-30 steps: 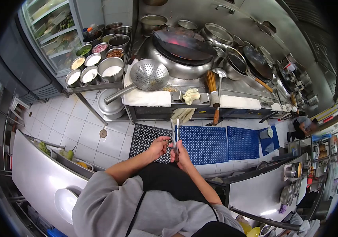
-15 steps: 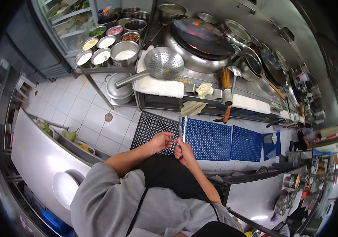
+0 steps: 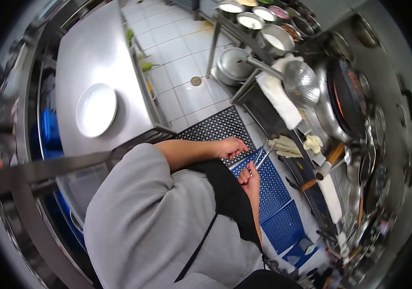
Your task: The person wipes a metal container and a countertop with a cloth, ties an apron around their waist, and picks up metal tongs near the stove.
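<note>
My right hand (image 3: 250, 178) is closed around the lower end of a pair of metal tongs (image 3: 263, 156), whose arms point up and to the right, slightly apart. Just above and left of it, my left hand (image 3: 233, 147) holds nothing I can see; its fingers are loosely bent and a little apart. Both hands are in front of my black apron (image 3: 223, 190), over the floor mats. A white plate (image 3: 96, 110) rests on the steel table (image 3: 88, 53) to my left, out of reach of either hand as they stand.
On the right, the stove counter carries a perforated ladle (image 3: 301, 84), a wok (image 3: 348, 98), a bamboo brush (image 3: 330, 161) and folded white towels (image 3: 280, 96). A lidded pot (image 3: 235, 65) stands low beneath pots of ingredients. Black (image 3: 218, 127) and blue (image 3: 273, 185) mats cover the floor.
My view has turned left, so the steel table and plate now show more fully and the stove has moved right. The tongs remain in my right hand, now tilted rightward.
</note>
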Motion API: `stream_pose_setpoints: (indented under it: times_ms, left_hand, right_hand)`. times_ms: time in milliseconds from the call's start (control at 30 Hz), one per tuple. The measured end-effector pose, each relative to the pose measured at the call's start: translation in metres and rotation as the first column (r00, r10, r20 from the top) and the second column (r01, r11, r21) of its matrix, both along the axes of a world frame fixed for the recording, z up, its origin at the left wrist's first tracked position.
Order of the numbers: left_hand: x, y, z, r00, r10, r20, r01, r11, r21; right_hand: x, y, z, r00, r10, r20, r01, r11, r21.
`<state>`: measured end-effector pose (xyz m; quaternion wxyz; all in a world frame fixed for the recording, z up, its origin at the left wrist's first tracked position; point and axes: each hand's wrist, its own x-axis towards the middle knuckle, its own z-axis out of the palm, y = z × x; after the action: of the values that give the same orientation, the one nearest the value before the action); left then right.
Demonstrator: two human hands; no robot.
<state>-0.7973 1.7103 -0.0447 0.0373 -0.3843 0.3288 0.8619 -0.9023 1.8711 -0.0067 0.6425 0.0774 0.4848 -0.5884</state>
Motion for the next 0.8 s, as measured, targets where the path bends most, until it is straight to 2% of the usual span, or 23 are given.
stream_pose_setpoints:
  times_ms: [200,300,433,467,567,667,733,800]
  left_hand:
    - [0.023,0.017,-0.011,0.994,-0.095,0.055,0.098,0.993,-0.058]
    - [0.037,0.016,-0.009,0.992,-0.114,0.061,0.113,0.994,0.009]
    - [0.051,0.025,-0.023,0.984,-0.081,0.157,0.102,0.986,-0.13]
    - [0.055,0.024,-0.032,0.966,-0.175,0.191,0.215,0.952,-0.217]
    - [0.064,0.031,-0.021,0.941,-0.243,0.236,0.301,0.918,-0.257]
    - [0.067,0.038,-0.05,0.914,-0.331,0.233,0.395,0.856,-0.334]
    - [0.068,0.035,-0.053,0.877,-0.403,0.259,0.479,0.773,-0.416]
    - [0.072,0.028,-0.058,0.828,-0.464,0.315,0.558,0.621,-0.551]
  right_hand:
    - [-0.004,0.024,-0.02,0.996,0.088,0.022,-0.087,0.996,-0.03]
    - [-0.01,0.037,-0.031,0.995,0.09,0.045,-0.089,0.996,-0.018]
    - [-0.016,0.049,-0.047,0.994,0.069,0.087,-0.07,0.998,0.01]
    - [-0.019,0.052,-0.056,0.994,0.07,0.087,-0.071,0.997,0.01]
    - [-0.02,0.052,-0.061,0.993,0.075,0.095,-0.079,0.996,0.04]
    - [-0.022,0.053,-0.076,0.988,0.107,0.111,-0.116,0.99,0.077]
    - [-0.024,0.047,-0.081,0.986,0.129,0.105,-0.14,0.985,0.099]
    - [-0.024,0.041,-0.084,0.988,0.11,0.109,-0.124,0.983,0.132]
